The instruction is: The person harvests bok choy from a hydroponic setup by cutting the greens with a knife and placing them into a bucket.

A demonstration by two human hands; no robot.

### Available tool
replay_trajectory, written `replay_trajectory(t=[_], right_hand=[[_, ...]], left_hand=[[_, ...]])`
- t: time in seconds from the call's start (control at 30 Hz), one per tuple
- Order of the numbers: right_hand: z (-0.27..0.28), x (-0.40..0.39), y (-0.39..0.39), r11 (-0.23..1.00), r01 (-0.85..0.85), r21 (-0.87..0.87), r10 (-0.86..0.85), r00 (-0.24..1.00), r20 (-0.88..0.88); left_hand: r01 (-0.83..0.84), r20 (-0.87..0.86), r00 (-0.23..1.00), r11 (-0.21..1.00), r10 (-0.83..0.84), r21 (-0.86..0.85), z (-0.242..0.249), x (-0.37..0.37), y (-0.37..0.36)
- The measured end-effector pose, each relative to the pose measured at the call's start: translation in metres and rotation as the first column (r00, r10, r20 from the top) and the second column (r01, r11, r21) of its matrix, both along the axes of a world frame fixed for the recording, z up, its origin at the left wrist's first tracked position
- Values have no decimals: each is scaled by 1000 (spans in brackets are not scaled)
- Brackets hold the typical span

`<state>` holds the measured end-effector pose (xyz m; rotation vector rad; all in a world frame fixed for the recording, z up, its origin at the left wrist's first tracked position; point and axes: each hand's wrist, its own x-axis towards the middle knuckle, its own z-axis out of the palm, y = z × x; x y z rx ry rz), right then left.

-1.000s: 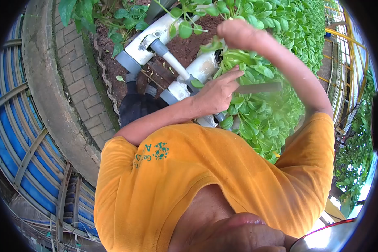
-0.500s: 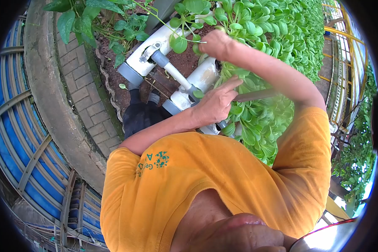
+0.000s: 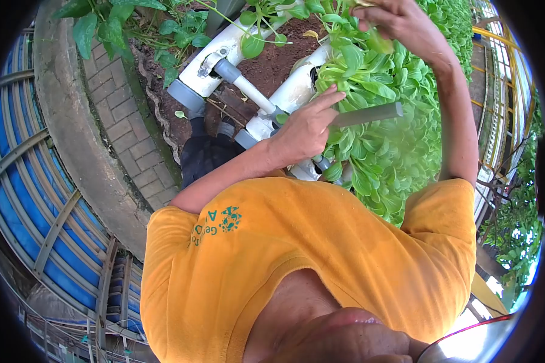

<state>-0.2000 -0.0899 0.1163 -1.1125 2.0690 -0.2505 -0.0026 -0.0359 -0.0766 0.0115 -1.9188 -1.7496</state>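
Note:
My left hand point(image 3: 306, 130) is closed round a knife point(image 3: 372, 114) with a flat, broad grey blade that points right across the leaves. Its index finger stretches out near the edge of the leafy greens point(image 3: 375, 91). At the top, my right hand point(image 3: 399, 24) is raised over the bed with its fingers pinched on a yellowish-green leaf point(image 3: 379, 42). The fingertips partly hide the leaf. The greens grow densely beside white pipes point(image 3: 293, 91) with grey fittings.
Brown soil point(image 3: 278, 51) lies between the pipes, with a yellowed leaf point(image 3: 310, 34) on it. Broad-leaved plants point(image 3: 109, 30) overhang at the top left. A brick path point(image 3: 124, 118) and a concrete kerb point(image 3: 66, 121) run along the left, with blue sheeting point(image 3: 12, 193) behind metal bars beyond.
My right hand has lifted away from the pipe's end, up and to the right, with a yellowish leaf in its fingers. My left hand has shifted slightly; the blade now tilts up a little.

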Motion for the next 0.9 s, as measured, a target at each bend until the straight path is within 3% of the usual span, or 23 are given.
replay_trajectory(t=[0.03, 0.1, 0.13, 0.17, 0.27, 0.37, 0.47, 0.5, 0.6, 0.63, 0.67, 0.73, 0.77, 0.8, 0.87, 0.9], right_hand=[[-15, -8, 1, 994, -87, 59, 94, 989, -119], [-65, -24, 6, 957, -277, 90, 287, 950, -124], [-86, -21, 4, 918, -346, 196, 380, 907, -182], [-100, -15, -6, 869, -246, 430, 353, 916, -188], [-160, -29, 4, 766, -483, 425, 642, 619, -453], [-153, -9, -17, 670, -289, 684, 556, 806, -203], [-164, -15, -12, 729, -224, 647, 445, 874, -198], [-175, -26, -5, 742, -337, 579, 550, 800, -239], [-190, -33, -3, 736, -297, 608, 466, 875, -136], [-187, -33, -2, 650, -552, 522, 696, 708, -117], [-182, -37, 1, 488, -760, 428, 866, 481, -133], [-170, -45, 12, 25, -963, 267, 965, -47, -257], [-171, -54, 14, -35, -997, 62, 966, -50, -255], [-172, -56, 22, 222, -967, 121, 956, 192, -222], [-176, -52, 39, 673, -701, 236, 740, 640, -206], [-143, -21, 32, 766, -547, 339, 639, 705, -306]], left_hand=[[16, 5, 1000, 1000, -16, 24, 1, -1, 1], [9, -19, 1000, 999, -10, -40, -3, -4, 9], [3, -34, 999, 998, -6, -67, -4, -7, 12], [2, -28, 1000, 997, -4, -76, -4, -8, 14], [6, -10, 1000, 997, -6, -75, -2, -5, 15], [-39, -22, 999, 997, 37, -59, -3, 0, 13], [-63, -26, 998, 997, 62, -47, -7, 3, 12], [-68, -26, 997, 997, 67, -40, -8, 4, 12], [-79, -24, 997, 994, 78, -71, -8, 7, 12], [-80, -18, 997, 995, 78, -68, -8, 8, 12], [-79, -15, 997, 995, 78, -68, -8, 9, 12], [-59, -4, 998, 996, 59, -73, -9, 8, 12], [-39, 5, 999, 996, 40, -76, -10, 10, 12], [-14, 13, 1000, 996, 15, -83, -10, 10, 13], [-7, 3, 1000, 994, 7, -106, -8, 9, 16], [-11, -4, 1000, 992, 11, -129, -8, 7, 17]])
